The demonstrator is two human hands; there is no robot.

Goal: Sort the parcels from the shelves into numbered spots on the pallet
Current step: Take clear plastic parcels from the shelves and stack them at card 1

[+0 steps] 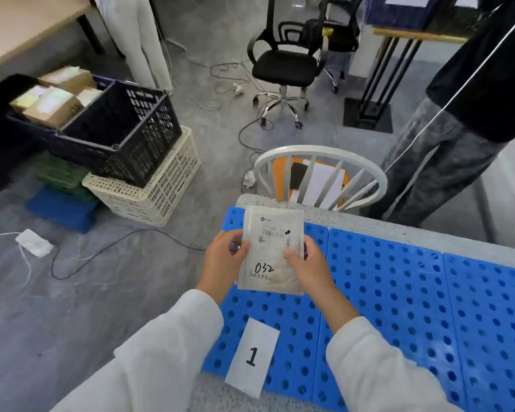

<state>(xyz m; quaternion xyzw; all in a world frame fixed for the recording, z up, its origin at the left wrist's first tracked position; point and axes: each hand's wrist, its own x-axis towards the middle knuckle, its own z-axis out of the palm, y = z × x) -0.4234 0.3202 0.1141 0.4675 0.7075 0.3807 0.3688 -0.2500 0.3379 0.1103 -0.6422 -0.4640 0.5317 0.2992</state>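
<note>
A flat white parcel (272, 251) with a barcode label and the handwritten number 032 hangs over the left end of the blue perforated pallet (399, 292). My left hand (223, 260) pinches its left edge and my right hand (308, 266) grips its right edge. A white paper card marked 1 (252, 356) lies on the pallet's near left corner, just below the parcel. White sleeves cover both my forearms.
A dark crate (122, 135) holding several cardboard boxes (54, 96) sits on a cream crate (149, 188) at the left. A white chair (320, 176) stands behind the pallet, a person's legs (434, 162) at the right. Cables run across the grey floor.
</note>
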